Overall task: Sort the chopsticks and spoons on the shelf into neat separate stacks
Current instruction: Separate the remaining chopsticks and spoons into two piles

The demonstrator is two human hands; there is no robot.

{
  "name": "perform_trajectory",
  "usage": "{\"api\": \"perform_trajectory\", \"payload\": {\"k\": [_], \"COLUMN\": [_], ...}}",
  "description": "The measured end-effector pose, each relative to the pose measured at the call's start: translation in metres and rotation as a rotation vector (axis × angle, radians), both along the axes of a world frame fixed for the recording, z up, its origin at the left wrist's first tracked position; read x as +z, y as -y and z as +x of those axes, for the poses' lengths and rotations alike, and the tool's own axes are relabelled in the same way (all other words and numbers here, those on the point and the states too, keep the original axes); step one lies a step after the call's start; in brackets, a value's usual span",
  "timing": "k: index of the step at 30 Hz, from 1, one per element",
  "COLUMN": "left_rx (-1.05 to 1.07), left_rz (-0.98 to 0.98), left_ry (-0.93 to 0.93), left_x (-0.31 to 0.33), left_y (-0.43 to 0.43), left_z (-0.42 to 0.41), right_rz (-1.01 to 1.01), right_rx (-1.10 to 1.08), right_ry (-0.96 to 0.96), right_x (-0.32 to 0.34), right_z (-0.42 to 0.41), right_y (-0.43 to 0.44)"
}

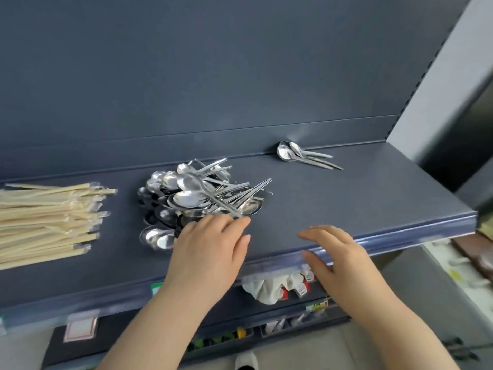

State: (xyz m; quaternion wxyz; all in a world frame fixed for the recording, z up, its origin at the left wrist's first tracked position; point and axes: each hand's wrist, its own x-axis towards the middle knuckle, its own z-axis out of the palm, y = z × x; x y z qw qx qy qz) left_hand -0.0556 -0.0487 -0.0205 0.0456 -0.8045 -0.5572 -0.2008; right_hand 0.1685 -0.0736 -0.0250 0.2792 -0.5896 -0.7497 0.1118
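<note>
Dark grey shop shelf [373,204] under a plain back panel [213,76], viewed from above. At nine o'clock, wrapped chopsticks [48,220] fanned in a loose sheaf, apart from the metalware. Near centre, just toward eleven o'clock from the left hand [210,244], a jumbled spoon pile [197,198], bowls nested, handles crossing and jutting toward three o'clock. At one o'clock, against the back panel, a small set of spoons [301,156] laid roughly parallel. Released and flat, left hand with fingertips at the end of one jutting handle, touching or just short, hard to say which; nothing grasped. Likewise slack and empty, right hand [338,252] over the front lip [400,236] at five o'clock. Likely trouble: tugging one handle from the tangle and dragging neighbours along, slick steel skating across the smooth shelf and over the front lip toward six o'clock; or shoving the heap toward nine o'clock into the chopsticks, mixing the kinds. Safer to lift from the top, one at a time.
</note>
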Motion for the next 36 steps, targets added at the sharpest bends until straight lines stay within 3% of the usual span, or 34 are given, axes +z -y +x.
{"api": "perform_trajectory", "payload": {"k": [10,14,20,25,31,36], "left_rx": [-0.042,-0.03,0.096,0.249,0.327,0.383], "left_rz": [0.046,0.019,-0.031,-0.072,-0.086,-0.162], "left_ry": [0.018,0.006,-0.023,-0.033,-0.044,0.095], "left_x": [0.005,-0.001,-0.008,-0.009,-0.008,-0.017], "left_y": [-0.108,-0.124,-0.134,-0.126,-0.139,-0.17], "left_z": [0.064,0.079,0.085,0.104,0.147,0.177], "right_rz": [0.026,-0.088,-0.096,-0.268,-0.38,-0.36], "right_rx": [-0.07,-0.062,-0.048,-0.112,-0.029,0.048], "right_ry": [0.031,-0.022,-0.032,0.162,0.188,0.23], "right_x": [0.009,0.0,-0.009,-0.034,-0.045,-0.042], "right_z": [0.068,0.083,0.105,0.124,0.14,0.16], "right_y": [-0.093,-0.12,-0.215,-0.308,-0.327,-0.321]}}
